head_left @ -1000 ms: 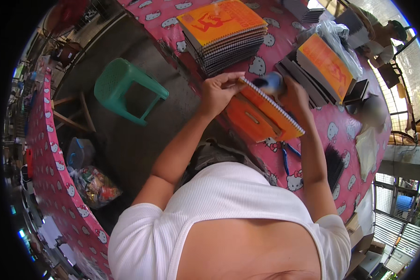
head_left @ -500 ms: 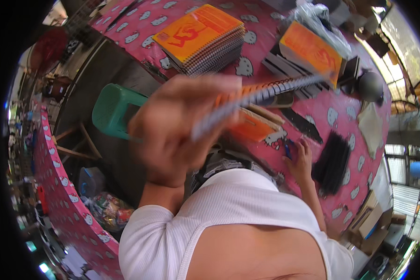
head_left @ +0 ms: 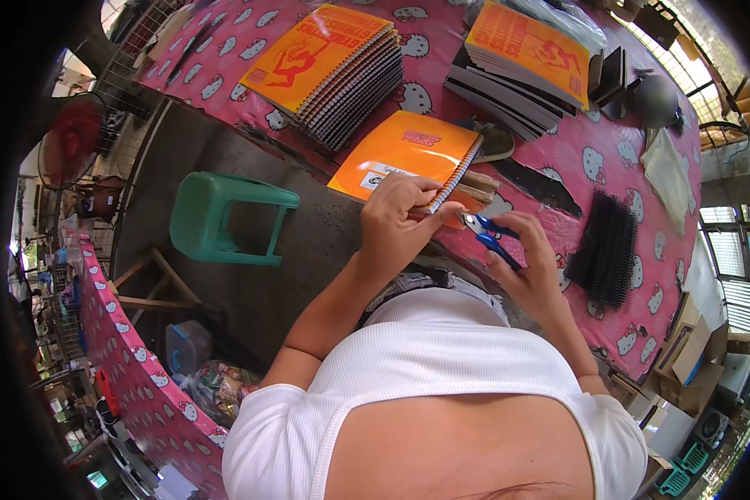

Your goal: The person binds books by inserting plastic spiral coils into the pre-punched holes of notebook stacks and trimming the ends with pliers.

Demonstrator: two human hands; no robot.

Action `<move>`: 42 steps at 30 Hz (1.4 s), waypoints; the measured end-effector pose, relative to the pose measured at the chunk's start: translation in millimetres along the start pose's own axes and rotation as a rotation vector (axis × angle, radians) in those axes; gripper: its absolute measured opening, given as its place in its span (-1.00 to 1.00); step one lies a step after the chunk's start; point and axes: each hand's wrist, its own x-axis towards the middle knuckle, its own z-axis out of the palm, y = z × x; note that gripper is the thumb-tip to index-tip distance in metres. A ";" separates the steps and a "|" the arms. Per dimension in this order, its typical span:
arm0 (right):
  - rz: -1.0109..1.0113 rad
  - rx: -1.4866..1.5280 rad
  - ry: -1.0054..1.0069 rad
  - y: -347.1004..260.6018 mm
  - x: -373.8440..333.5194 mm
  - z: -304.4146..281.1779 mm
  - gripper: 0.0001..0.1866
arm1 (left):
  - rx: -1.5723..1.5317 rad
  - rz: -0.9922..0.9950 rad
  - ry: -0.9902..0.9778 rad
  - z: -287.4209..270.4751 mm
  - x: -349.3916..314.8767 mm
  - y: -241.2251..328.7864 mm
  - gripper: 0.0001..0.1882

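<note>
An orange spiral-bound notebook (head_left: 421, 146) lies tilted before me with its coil along the right side. My left hand (head_left: 398, 210) pinches its near corner, by the coil's end. In my right hand (head_left: 529, 254) is a pair of blue-handled cutting pliers (head_left: 493, 231), its metal jaws pointing at that corner, close to my left thumb. Whether the jaws touch the coil I cannot tell. Beneath the notebook is a wooden block (head_left: 480, 187), partly hidden.
A stack of bound orange notebooks (head_left: 325, 67) stands at the far left, and loose orange-covered stacks (head_left: 525, 54) at the far right. Black plastic coils (head_left: 604, 250) lie right on the pink patterned tablecloth (head_left: 417, 98). A green stool (head_left: 200, 217) stands on the floor to the left.
The notebook, blurred and raised in my left hand before, is now lower and held steady by its corner. My right hand has lifted the pliers off the table toward it.
</note>
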 end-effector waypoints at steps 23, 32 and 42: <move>0.318 -0.179 0.129 85.8 -23.5 2.7 -0.58 | -0.076 0.097 0.464 -71.8 82.0 -27.8 -0.70; -0.017 -0.519 0.471 140.9 57.9 -53.0 -0.66 | -0.121 -0.422 0.662 -188.6 144.4 -207.9 -0.74; 0.597 -0.208 0.489 183.5 214.4 -104.2 -0.40 | -0.404 -0.348 0.564 -171.1 146.8 -242.5 -0.72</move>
